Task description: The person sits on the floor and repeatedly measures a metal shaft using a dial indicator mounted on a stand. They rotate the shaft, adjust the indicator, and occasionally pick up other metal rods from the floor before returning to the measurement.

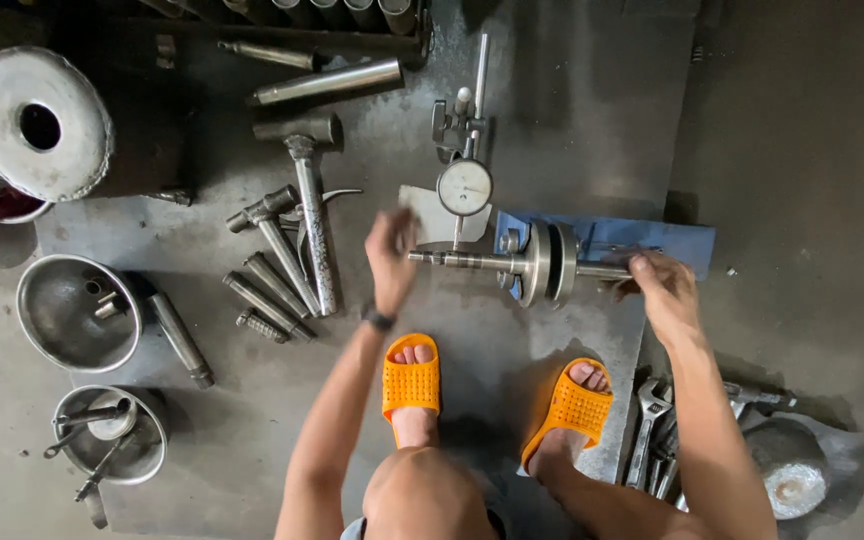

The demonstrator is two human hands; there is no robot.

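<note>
A steel shaft [462,261] with two disc flanges [549,263] lies horizontally on a blue stand [652,238] on the workshop floor. A dial indicator [465,186] on its post stands over the shaft's left part. My left hand [391,258] is at the shaft's left end, blurred, fingers curled near it. My right hand [662,287] grips the shaft's right end. My feet in orange slippers [411,375] rest just below.
Hammers [310,205] and steel pins [264,300] lie to the left. Two metal bowls [77,312] with small parts sit at far left, a round steel disc [40,120] above them. Wrenches [649,430] lie at lower right, steel bars [327,82] at the top.
</note>
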